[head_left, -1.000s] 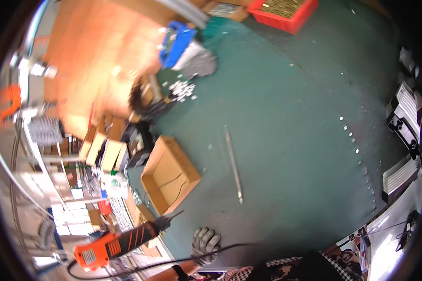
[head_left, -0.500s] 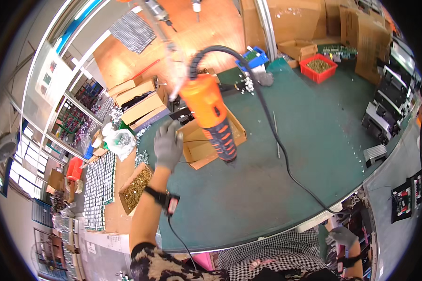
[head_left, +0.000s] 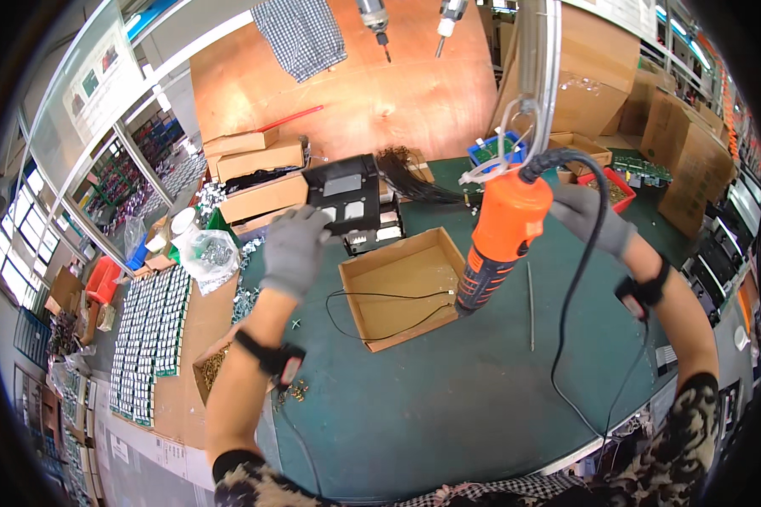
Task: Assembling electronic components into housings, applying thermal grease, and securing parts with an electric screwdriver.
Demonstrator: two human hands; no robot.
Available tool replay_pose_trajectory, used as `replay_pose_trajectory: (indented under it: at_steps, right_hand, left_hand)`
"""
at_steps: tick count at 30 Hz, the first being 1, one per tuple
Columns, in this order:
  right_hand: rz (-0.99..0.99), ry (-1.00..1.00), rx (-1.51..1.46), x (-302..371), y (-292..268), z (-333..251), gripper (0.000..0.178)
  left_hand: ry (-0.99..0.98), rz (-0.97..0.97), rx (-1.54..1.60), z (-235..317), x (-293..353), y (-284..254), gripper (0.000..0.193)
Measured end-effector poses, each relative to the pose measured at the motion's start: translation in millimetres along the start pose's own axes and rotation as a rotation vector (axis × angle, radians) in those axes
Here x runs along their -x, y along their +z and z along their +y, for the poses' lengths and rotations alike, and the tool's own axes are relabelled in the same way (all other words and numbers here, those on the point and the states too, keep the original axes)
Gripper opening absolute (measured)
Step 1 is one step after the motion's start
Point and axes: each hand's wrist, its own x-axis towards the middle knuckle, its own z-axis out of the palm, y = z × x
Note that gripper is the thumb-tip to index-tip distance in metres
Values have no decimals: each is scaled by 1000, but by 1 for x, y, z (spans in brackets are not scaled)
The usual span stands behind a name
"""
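Observation:
My left hand [head_left: 294,253], in a grey glove, is at the left edge of a black metal bracket [head_left: 357,188] with cut-outs. Its fingers are bent in against that edge. A hanging orange power screwdriver [head_left: 512,211] with a dark grip points down over the right side of an open cardboard box [head_left: 389,275]. Behind its top and black cable is my right hand [head_left: 590,218], also gloved. The fingers of that hand are mostly hidden by the tool, so I cannot see whether they touch it. A thin black wire [head_left: 334,319] lies across the box.
A slim metal rod [head_left: 531,304] lies on the green mat [head_left: 448,406]. At left are rows of small boards [head_left: 152,338], a bag of metal parts [head_left: 209,258] and a tray of brass screws [head_left: 211,372]. Dark wires [head_left: 423,188] and a blue bin [head_left: 495,152] stand farther back.
My right hand has come up from the lower right to behind the screwdriver. My left hand has drawn up to the black bracket. The view has shifted, with the screwdriver now farther right.

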Motion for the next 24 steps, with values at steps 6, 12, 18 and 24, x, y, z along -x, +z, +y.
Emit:
replay_pose_trajectory:
  at_steps: [6, 12, 18, 24]
  right_hand:
    - [-10, -439, 231, -155, 156, 83, 32]
    - [-346, -640, 968, -198, 194, 29, 34]
    - [-162, -455, 1004, -160, 151, 2, 32]
    - [-237, -31, 738, -8, 38, -62, 22]
  left_hand:
    - [177, 58, 177, 24, 109, -105, 17]
    - [101, -110, 371, 94, 215, -108, 19]
    - [133, -212, 505, 113, 226, -83, 21]
    - [210, -182, 571, 115, 248, -65, 21]
